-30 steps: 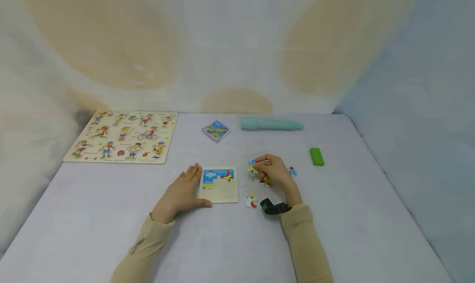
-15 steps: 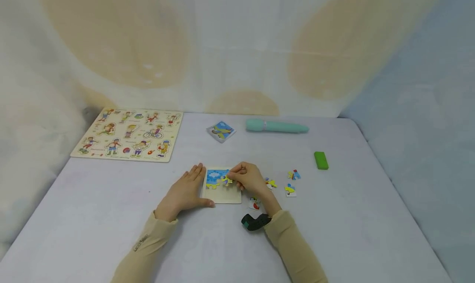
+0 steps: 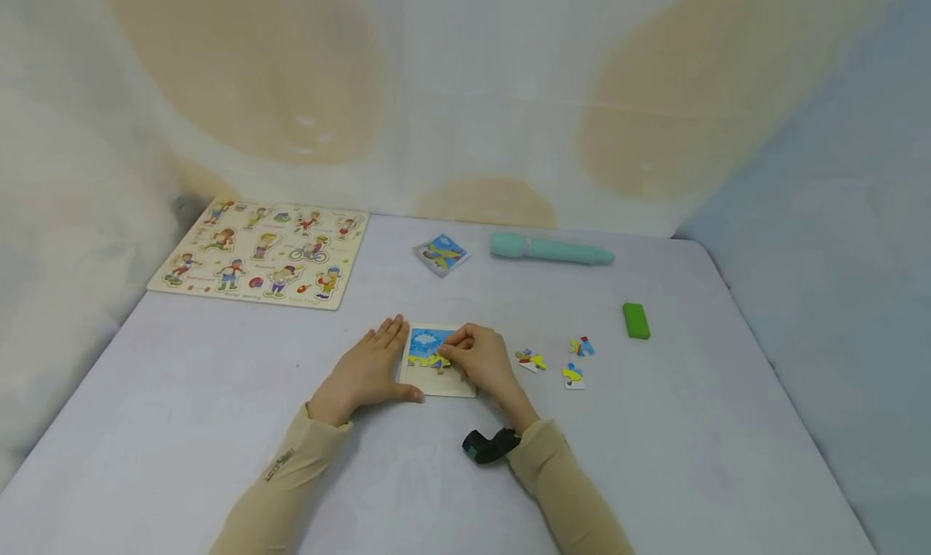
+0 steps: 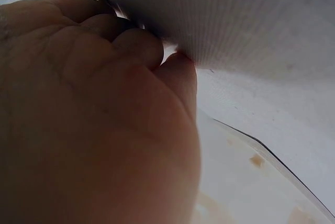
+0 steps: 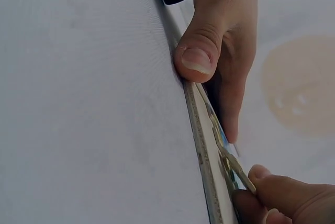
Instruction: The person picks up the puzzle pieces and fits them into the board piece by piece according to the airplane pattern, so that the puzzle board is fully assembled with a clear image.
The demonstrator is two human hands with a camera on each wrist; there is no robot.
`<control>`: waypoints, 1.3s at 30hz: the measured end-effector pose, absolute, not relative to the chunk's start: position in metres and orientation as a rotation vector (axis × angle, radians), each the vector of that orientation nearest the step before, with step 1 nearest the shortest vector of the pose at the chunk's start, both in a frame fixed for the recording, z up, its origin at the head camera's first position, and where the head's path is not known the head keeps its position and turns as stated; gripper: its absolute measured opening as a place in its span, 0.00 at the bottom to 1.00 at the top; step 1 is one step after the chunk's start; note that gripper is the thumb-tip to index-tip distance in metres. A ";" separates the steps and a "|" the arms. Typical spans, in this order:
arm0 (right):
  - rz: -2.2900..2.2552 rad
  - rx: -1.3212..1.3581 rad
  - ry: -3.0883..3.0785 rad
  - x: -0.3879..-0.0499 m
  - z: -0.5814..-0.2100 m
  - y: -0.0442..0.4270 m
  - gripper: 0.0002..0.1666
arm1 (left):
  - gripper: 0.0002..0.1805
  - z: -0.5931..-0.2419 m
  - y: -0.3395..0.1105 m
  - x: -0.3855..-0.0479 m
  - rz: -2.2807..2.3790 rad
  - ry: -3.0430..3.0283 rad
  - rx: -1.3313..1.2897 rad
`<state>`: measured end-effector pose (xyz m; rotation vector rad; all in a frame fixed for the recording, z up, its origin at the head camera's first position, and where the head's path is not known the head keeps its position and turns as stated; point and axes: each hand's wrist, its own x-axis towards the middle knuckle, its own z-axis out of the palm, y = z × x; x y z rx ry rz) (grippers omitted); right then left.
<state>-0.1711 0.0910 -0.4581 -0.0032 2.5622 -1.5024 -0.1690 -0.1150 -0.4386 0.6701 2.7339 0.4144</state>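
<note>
Board (image 3: 436, 384) between the hands, mid-table | left hand (image 3: 367, 373), fingers extended, rests along its left edge | right hand (image 3: 483, 363) pinches a piece (image 5: 238, 170) over it | far part looks filled, near part bare; loose pieces (image 3: 573, 376) lie right, unplaced

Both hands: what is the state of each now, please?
Left hand: open, touching the puzzle tray.
Right hand: closed, pinching a puzzle piece.

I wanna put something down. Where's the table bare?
There's bare table left of the left hand, below the sports puzzle board; also right of the green block. It's crowded around the puzzle tray: right hand over it, loose pieces beside.
</note>
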 end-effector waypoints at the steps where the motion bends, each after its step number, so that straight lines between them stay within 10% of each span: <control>1: -1.487 -0.008 2.592 -0.171 -0.458 0.090 0.09 | 0.65 -0.438 -0.115 -0.169 0.414 2.732 0.671; 23: -1.374 -0.111 2.800 -0.169 -0.464 0.086 0.09 | 0.65 -0.438 -0.115 -0.170 0.403 2.740 0.681; 39: -1.486 -0.075 2.437 -0.183 -0.434 0.180 0.19 | 0.66 -0.444 -0.115 -0.173 0.391 2.741 0.689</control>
